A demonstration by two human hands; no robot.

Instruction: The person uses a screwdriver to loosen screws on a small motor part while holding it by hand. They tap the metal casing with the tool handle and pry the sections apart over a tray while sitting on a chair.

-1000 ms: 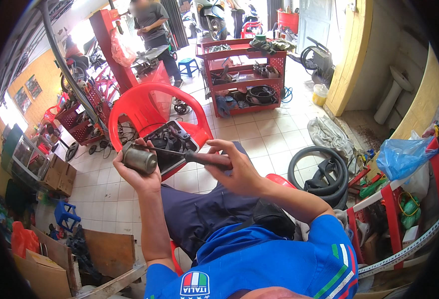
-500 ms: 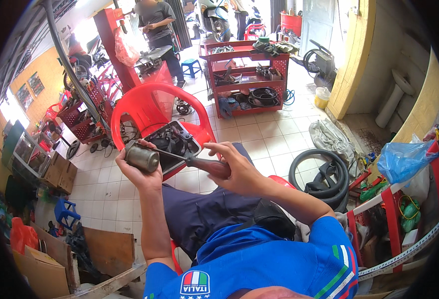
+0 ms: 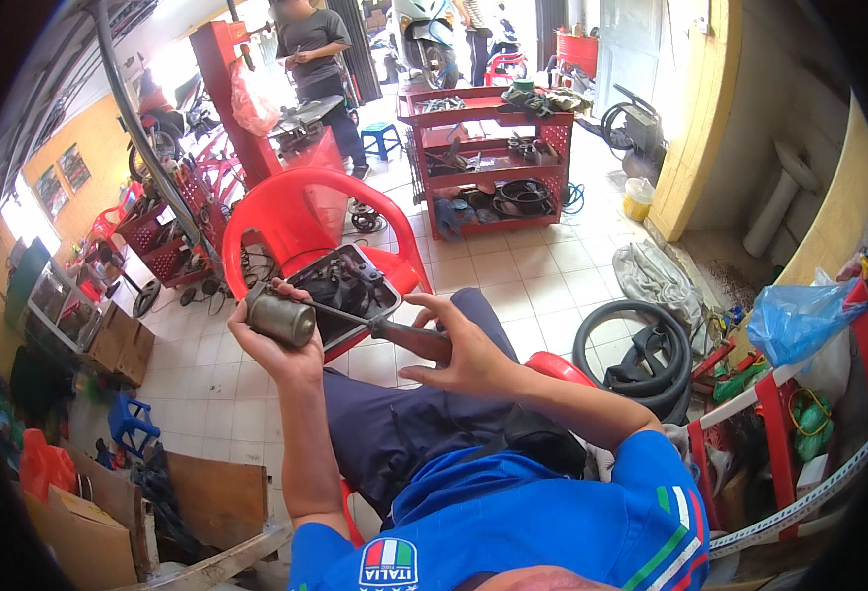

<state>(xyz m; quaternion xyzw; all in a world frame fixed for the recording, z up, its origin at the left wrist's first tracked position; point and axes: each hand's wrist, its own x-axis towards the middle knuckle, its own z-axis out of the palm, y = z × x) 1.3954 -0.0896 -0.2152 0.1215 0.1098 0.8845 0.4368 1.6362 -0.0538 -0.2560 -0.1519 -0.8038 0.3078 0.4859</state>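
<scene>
My left hand (image 3: 296, 361) is wrapped round a grey metal cylinder (image 3: 281, 318) that looks like a small motor, lying tilted across the palm. A screwdriver (image 3: 409, 339) with a dark reddish-brown handle reaches from my right hand (image 3: 480, 357) to the cylinder's far side, where its tip is hidden. The handle's butt rests against my right palm, with fingers and thumb loosely spread around it. Just beyond both hands, a rectangular tray (image 3: 392, 298) of dark parts sits on a red plastic chair (image 3: 406, 224).
Beyond the chair stands a red tool trolley (image 3: 493, 180) with several shelves of tools. Black tyres or tubes (image 3: 584, 347) lie to my right, near a red-and-white rack (image 3: 777, 424). Cardboard boxes (image 3: 119, 345) and a blue stool (image 3: 133, 424) are leftward. Another person (image 3: 318, 54) stands at the back.
The fingers of my right hand have opened wider around the screwdriver handle, and its thumb has come away below. The cylinder has turned slightly in my left hand.
</scene>
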